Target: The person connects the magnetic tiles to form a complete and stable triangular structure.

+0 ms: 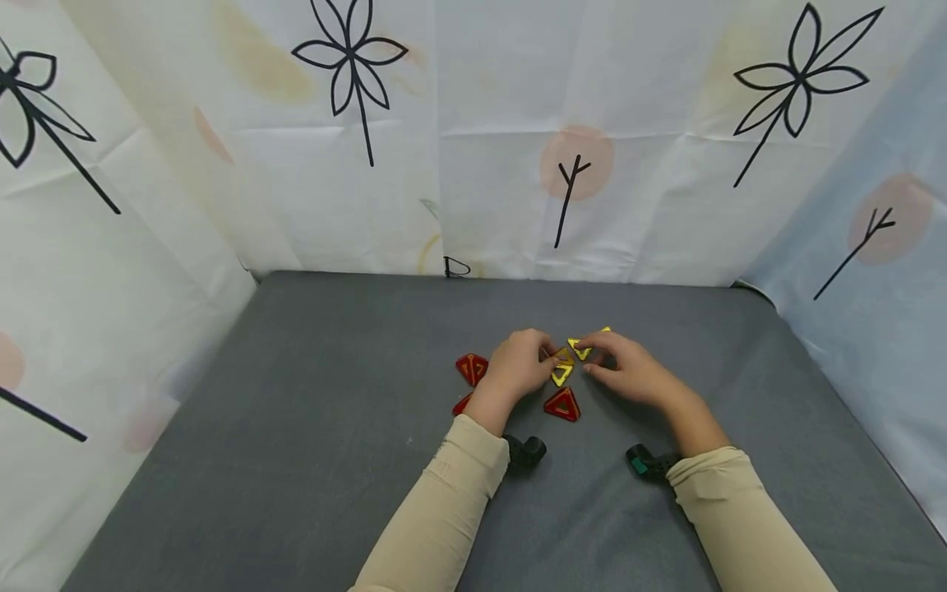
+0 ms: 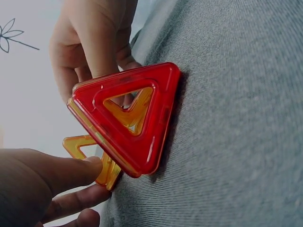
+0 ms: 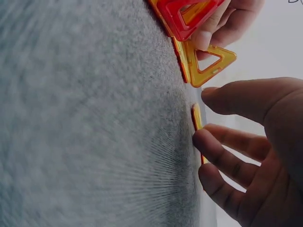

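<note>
My left hand (image 1: 520, 362) pinches a yellow triangular magnetic tile (image 3: 222, 66) between thumb and fingers, holding it tilted up from the cloth. Right below it, another yellow triangle (image 1: 561, 375) shows in the head view. My right hand (image 1: 629, 367) is just to the right, thumb apart, its fingertips at a flat yellow tile (image 1: 580, 349). Part of one more yellow tile (image 1: 607, 329) peeks out behind those fingers. Nearer me stands a red triangular tile piece (image 2: 165, 113), big in the left wrist view, with yellow-orange sides showing through its opening.
Left of my left hand lies a red tile piece (image 1: 471, 368); another red one (image 1: 462, 404) is partly hidden by the wrist. Grey cloth (image 1: 333, 411) covers the table. White printed curtains (image 1: 503, 205) hang behind and at both sides. Each wrist wears a black camera (image 1: 525, 452).
</note>
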`<move>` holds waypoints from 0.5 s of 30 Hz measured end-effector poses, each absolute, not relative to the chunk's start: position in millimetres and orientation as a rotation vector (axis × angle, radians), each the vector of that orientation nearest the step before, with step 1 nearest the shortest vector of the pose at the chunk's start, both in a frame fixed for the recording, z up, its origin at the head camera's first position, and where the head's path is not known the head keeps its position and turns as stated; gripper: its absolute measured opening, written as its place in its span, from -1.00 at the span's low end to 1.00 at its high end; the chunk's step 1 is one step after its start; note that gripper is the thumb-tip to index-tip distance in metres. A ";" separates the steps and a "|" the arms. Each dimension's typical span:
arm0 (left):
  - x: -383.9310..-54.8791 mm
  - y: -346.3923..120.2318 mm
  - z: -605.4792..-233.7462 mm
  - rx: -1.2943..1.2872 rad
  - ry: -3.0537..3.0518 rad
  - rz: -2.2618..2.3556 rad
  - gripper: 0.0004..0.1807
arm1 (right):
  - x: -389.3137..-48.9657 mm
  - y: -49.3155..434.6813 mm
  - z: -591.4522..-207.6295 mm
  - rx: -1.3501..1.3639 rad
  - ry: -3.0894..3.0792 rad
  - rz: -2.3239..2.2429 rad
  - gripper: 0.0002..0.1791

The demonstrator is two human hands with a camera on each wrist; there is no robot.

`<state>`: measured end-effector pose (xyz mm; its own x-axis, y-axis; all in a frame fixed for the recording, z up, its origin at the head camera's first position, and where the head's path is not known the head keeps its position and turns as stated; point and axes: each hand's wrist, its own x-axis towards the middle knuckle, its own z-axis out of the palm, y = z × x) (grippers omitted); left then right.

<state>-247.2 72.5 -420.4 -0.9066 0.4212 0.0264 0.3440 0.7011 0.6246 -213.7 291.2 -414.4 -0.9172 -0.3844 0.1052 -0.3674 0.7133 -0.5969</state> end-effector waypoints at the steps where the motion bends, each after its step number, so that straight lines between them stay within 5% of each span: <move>1: -247.3 72.2 -420.0 0.623 2.789 0.987 -0.82 | -213.7 292.0 -413.9 -0.617 2.882 -0.984 -0.58; 15: -247.7 71.0 -419.1 0.582 2.819 0.971 -0.83 | -215.6 297.5 -414.8 -0.474 2.945 -0.854 -0.59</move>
